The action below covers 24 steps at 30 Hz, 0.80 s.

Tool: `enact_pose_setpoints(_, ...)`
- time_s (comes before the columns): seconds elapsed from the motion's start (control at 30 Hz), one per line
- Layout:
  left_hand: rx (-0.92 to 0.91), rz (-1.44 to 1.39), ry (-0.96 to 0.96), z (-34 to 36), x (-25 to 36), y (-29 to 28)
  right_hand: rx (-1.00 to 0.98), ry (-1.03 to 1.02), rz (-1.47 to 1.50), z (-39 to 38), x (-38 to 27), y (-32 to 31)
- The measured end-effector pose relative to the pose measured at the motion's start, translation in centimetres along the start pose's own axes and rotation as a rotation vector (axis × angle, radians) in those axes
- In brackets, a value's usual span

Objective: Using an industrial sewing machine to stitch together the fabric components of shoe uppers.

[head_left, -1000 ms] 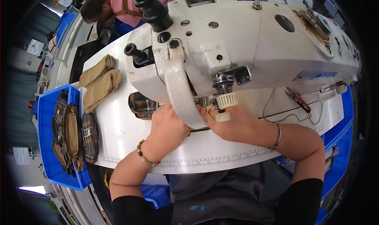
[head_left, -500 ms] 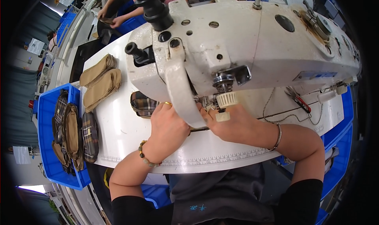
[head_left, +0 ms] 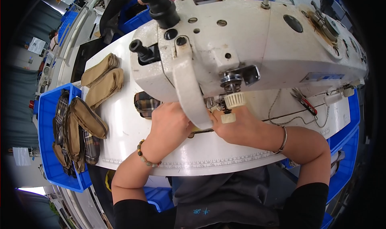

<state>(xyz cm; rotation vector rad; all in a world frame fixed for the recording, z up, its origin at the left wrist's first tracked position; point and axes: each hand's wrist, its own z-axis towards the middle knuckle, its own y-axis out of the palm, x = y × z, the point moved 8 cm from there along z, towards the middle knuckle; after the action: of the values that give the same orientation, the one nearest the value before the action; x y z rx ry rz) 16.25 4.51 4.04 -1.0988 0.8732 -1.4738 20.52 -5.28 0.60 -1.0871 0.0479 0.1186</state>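
Observation:
My left hand (head_left: 170,122), fingers curled, rests beside the needle area of a white sewing machine (head_left: 209,44). A plaid fabric piece (head_left: 145,104) runs out from under it on the far left side. My right hand (head_left: 238,124) is bent in at the other side of the needle area, its fingertips hidden behind the tension knobs (head_left: 234,99). What lies between the two hands is mostly covered by the curved white lever (head_left: 194,94). A small tan edge of cloth (head_left: 191,135) shows just below my left fingers.
Two stacks of tan fabric pieces (head_left: 105,84) lie on the white table (head_left: 124,148) at left. A blue bin (head_left: 47,108) there holds several plaid and tan pieces. Snips (head_left: 304,101) with red-black handles and a loose cord (head_left: 295,115) lie at right. A ruler strip (head_left: 213,163) follows the front edge.
My left hand has shifted slightly left and nearer. In the blue bin, a tan piece now leans over the plaid one on its right side. The co-worker's hands at the back have left that spot.

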Motion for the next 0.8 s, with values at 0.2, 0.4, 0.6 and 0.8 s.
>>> enact_pose_setpoints(0.2,-0.087,0.060,0.004,-0.1,-0.3,1.0,-0.004,0.017,-0.025,-0.1,0.4,0.0)
enact_pose_setpoints(0.4,-0.127,0.105,-0.063,0.2,-0.5,1.2,0.079,0.082,0.105,-0.5,1.5,0.7)
enact_pose_setpoints(0.6,-0.095,0.047,-0.039,0.5,0.3,1.2,0.042,0.148,0.194,-1.2,2.3,0.5)
enact_pose_setpoints(0.8,-0.208,-0.032,-0.101,0.6,0.2,1.7,0.060,0.241,0.116,-1.2,2.9,0.3)
